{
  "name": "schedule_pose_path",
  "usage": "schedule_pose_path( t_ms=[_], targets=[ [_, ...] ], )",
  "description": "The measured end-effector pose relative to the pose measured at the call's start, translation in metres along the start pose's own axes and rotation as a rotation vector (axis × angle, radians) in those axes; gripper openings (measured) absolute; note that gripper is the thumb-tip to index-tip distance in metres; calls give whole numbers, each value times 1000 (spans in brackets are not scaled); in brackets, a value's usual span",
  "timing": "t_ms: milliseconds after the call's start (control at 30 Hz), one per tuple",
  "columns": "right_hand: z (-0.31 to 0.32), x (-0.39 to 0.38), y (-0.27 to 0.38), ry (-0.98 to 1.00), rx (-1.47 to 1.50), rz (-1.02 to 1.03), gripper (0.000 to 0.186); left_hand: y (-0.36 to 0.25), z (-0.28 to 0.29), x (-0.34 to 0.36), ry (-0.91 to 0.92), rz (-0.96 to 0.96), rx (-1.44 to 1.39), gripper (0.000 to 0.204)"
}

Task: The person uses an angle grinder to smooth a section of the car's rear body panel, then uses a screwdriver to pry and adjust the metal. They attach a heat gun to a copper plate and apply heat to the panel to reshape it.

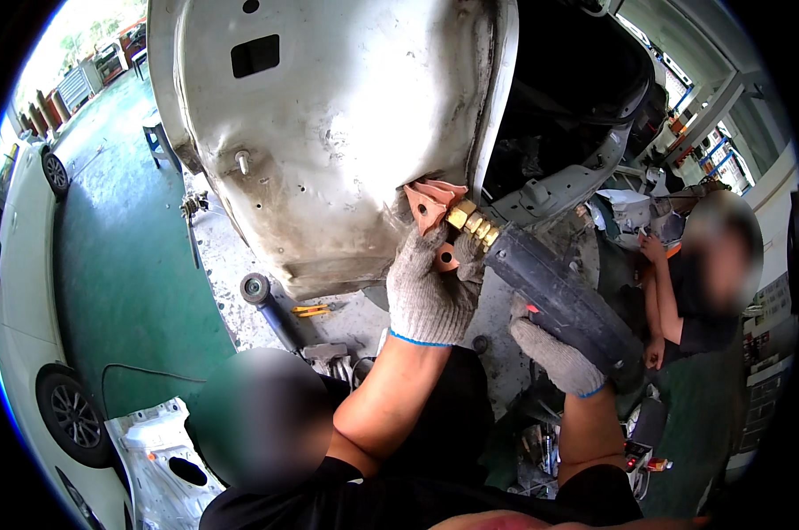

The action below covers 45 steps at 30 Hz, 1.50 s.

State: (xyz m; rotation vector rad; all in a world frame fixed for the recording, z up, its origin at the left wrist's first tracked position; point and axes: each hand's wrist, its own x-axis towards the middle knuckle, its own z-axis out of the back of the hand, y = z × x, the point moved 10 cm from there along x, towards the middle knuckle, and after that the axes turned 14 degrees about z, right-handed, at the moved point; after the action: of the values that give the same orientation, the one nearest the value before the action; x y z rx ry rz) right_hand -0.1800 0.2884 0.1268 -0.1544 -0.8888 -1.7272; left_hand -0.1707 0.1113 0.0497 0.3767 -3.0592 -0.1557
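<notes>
A black, thick-handled tool point(563, 291) with brass nuts point(473, 221) at its front end slants across the middle. It looks like a dent-pulling gun. Reddish copper plates point(423, 208) with round holes are at its tip, against the lower right part of a worn white car body panel point(346, 106). My left hand point(432, 291), in a knitted glove, closes around the copper plates just below the panel. My right hand point(554, 353), gloved too, grips the tool's black body from below. Its fingers are partly hidden behind the tool.
A grinder-like power tool point(271, 305) and a yellow-handled tool point(311, 311) lie beneath the panel. A white car point(28, 300) stands on the left, near a loose metal panel point(165, 459). Another person point(713, 274) is at the right. A blurred patch lies beside my left arm.
</notes>
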Motion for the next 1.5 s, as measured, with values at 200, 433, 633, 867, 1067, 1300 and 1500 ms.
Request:
schedule_pose_path(
  t_ms=[200, 433, 633, 867, 1067, 1300, 1500],
  targets=[
    [-2, 5, 2, 132, 45, -130, 36, -7, -6, 1, -2, -72, 23, 31],
    [0, 3, -2, 18, 211, -148, 39, 0, -11, -1, -25, -24, 30, 25],
    [-2, 2, -7, -20, 330, -191, 38, -4, -13, 1, 38, -35, 23, 25],
    [10, 11, 7, -118, 394, -185, 37, 0, -15, -1, -64, -15, 4, 28],
    [15, 15, 13, -77, 319, -187, 39, 3, -12, 2, 3, 3, -50, 29],
    [11, 10, 3, -106, 413, -216, 41, 3, -14, 2, 23, 20, -44, 31],
    [7, 11, -3, -152, 522, -303, 40, 2, -8, 6, 194, 44, -92, 33]
  ],
)
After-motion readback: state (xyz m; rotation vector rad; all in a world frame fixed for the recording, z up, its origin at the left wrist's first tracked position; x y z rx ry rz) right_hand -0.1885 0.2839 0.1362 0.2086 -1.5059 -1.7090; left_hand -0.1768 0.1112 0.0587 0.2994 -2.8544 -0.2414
